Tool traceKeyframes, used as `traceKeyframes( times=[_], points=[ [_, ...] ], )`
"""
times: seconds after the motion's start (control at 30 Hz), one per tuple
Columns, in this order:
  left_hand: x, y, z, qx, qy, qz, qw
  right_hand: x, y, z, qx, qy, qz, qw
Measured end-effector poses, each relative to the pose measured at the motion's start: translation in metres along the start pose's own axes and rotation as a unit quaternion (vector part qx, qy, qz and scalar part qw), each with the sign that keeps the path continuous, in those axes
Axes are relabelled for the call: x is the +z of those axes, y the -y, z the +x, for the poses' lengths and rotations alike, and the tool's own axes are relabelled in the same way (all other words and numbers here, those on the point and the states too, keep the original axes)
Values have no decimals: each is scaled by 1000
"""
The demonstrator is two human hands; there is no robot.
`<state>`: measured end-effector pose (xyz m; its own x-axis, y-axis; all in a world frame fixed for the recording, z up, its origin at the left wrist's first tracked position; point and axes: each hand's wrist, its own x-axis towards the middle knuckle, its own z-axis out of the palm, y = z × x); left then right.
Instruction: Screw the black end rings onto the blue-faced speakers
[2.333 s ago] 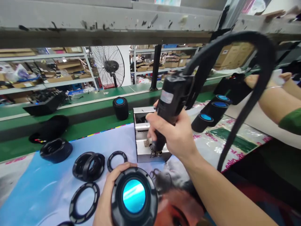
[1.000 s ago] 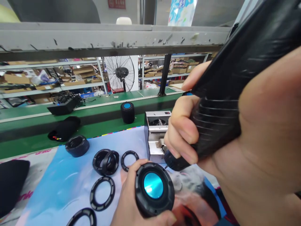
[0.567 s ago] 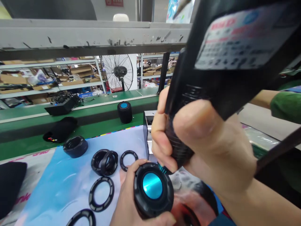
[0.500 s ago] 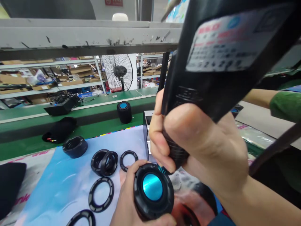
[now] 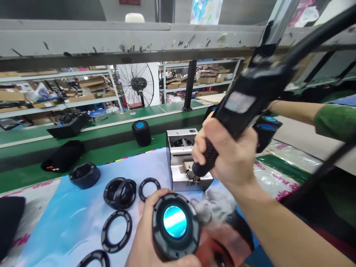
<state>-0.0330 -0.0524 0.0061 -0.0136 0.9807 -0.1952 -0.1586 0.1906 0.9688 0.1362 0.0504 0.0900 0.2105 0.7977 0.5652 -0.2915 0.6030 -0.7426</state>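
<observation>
My left hand (image 5: 144, 237) is wrapped round a black cylindrical speaker (image 5: 160, 228), whose shiny blue end faces up with a black ring round it. In my right hand (image 5: 230, 152) is a corded black electric screwdriver (image 5: 244, 96), slanting down to the left. Its nose is at the front of a silver screw feeder (image 5: 178, 154); whether the bit touches a screw I cannot tell. Left of the speaker lie flat black rings (image 5: 116, 230), two thicker rings (image 5: 119, 193) leaning together, and a deep black collar (image 5: 85, 175).
A glossy printed sheet (image 5: 61, 226) covers the bench. Behind it, on the green belt (image 5: 116, 148), stand another blue-topped speaker (image 5: 141, 132) and a black cloth piece (image 5: 63, 155). At right a co-worker's green sleeve (image 5: 333, 118) reaches in near more speakers (image 5: 265, 131).
My right hand has carried the screwdriver forward, away from the camera, down to the screw feeder. My left hand keeps the speaker nearly in place, its blue end now catching brighter light.
</observation>
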Motion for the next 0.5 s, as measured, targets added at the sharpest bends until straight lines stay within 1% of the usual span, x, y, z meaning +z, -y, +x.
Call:
traceKeyframes(
  times=[0.07, 0.13, 0.27, 0.33, 0.4, 0.43, 0.5],
  points=[
    [1, -1, -1, -17, -2, -13, 1000, -6, -20, 0, 18, -13, -13, 1000],
    [3, -3, -2, -31, -3, -30, 999, -9, -33, 0, 39, -18, -20, 999],
    [7, -7, -4, -47, 7, -72, 996, -14, -41, -2, 72, -16, -24, 997],
    [6, -9, -3, -52, 12, -76, 996, -17, -40, -3, 97, -6, -20, 995],
    [3, -8, -2, -59, 20, -70, 996, -17, -33, -6, 121, 5, -13, 993],
    [1, -8, -1, -57, 25, -64, 996, -15, -26, -6, 125, 8, -6, 992],
    [-3, -5, 0, -45, 39, -54, 997, -8, -4, -6, 106, -1, 16, 994]
  ],
)
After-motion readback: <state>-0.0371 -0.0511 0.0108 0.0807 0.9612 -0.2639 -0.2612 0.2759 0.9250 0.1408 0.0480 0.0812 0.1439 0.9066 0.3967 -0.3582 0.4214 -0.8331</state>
